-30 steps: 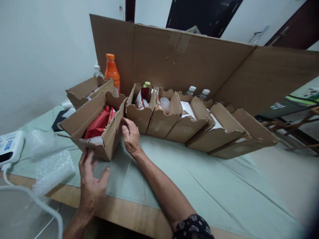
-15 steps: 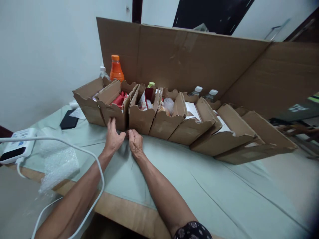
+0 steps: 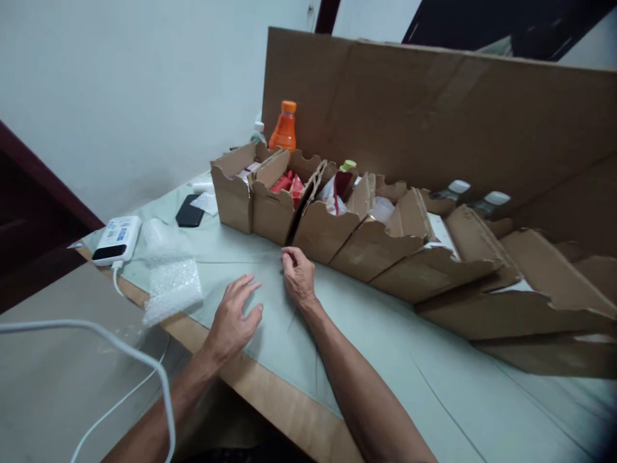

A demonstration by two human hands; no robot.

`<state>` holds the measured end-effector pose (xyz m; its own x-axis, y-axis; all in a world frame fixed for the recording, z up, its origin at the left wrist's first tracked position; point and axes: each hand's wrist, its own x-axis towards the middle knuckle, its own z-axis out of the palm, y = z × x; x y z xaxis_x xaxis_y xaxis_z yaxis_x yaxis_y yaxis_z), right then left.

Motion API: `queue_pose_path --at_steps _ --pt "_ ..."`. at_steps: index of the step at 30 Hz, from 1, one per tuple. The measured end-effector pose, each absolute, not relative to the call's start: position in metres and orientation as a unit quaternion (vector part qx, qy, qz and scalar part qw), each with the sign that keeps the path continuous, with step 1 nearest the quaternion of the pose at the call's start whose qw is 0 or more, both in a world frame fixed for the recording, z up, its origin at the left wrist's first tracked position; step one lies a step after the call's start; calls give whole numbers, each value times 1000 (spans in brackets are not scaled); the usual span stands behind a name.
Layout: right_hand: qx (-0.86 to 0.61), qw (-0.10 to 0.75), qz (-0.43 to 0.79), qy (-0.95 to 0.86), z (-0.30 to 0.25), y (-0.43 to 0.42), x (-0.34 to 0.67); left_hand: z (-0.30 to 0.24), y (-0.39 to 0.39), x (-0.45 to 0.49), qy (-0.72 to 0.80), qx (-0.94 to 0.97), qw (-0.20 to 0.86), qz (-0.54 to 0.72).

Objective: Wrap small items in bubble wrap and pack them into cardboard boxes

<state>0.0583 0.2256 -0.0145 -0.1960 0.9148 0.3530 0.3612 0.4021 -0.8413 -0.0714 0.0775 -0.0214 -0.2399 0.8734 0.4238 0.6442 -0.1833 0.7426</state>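
A row of cardboard boxes stands on the green cloth. My right hand is closed, its thumb and forefinger pinched together at the foot of the gap between two boxes. Whatever lies in that pinch, if anything, is too small to make out. Nearest to it are the cardboard box with red packets and the cardboard box with a white and red packet. My left hand hovers over the cloth by the table's front edge, fingers apart, holding nothing and touching no box.
Behind the boxes rises a tall cardboard panel, with an orange bottle before it. At left lie a black phone, bubble wrap and a white device. Its white cable loops across my left forearm.
My view has swung left. My left hand has come away from the box front, back toward the table edge. My right hand is still pinched near the gap between the boxes.
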Motion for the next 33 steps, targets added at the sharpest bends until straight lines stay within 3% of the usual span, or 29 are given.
queue_pose_path --at_steps 5,11,14,23,33 --pt "-368 424 246 -791 56 231 15 -42 59 -74 605 602 70 516" --pt "-429 233 107 -866 132 274 -66 -38 57 -71 622 556 54 548" --pt "-464 199 70 -860 139 283 -86 -38 56 -71 648 504 45 569" --pt "-422 227 99 -872 123 218 -61 -41 55 -76 628 408 -2 662" --pt "-383 384 289 -789 115 149 79 -28 28 -73 581 390 62 712"
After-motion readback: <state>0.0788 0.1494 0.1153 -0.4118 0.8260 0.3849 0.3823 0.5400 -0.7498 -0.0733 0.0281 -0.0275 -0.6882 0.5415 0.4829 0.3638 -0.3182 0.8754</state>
